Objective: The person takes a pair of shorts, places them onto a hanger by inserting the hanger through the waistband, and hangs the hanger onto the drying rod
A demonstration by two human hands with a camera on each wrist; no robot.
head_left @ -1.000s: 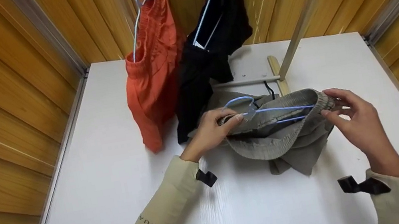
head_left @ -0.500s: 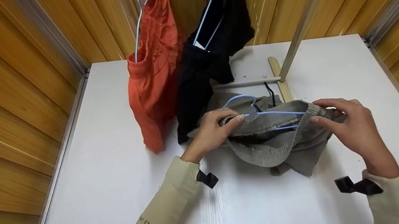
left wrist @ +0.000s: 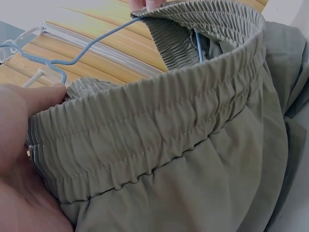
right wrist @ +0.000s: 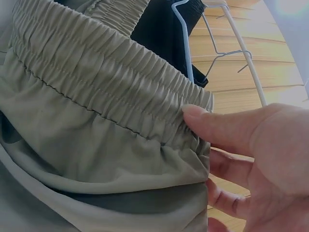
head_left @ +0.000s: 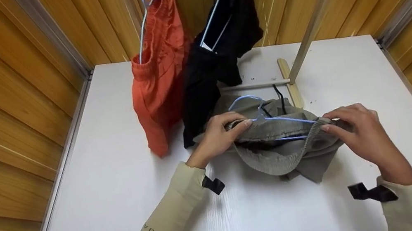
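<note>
A pair of grey-green pants (head_left: pixel 276 162) with a gathered elastic waistband (left wrist: pixel 159 125) lies over the front of the white table (head_left: pixel 93 218). A blue wire hanger (head_left: pixel 290 119) runs inside the waist opening, its hook sticking up at the back. At the left end of the waistband, my left hand (head_left: pixel 220 136) pinches the cloth together with the hanger, thumb on top. My right hand (head_left: pixel 361 131) pinches the right end, thumb (right wrist: pixel 217 126) on the outer face of the band. The hanger's right tip is hidden in the cloth there.
Orange pants (head_left: pixel 160 89) and black pants (head_left: pixel 204 78) hang on blue hangers at the back, left of the middle. A rack's wooden foot (head_left: pixel 287 76) and slanting post (head_left: pixel 309 31) stand just behind the grey-green pants. Wood-patterned walls (head_left: pixel 4 136) enclose the table.
My right hand has moved left and slightly toward me with the right end of the waistband, and the hanger's right arm slopes down more. My left hand has stayed in place.
</note>
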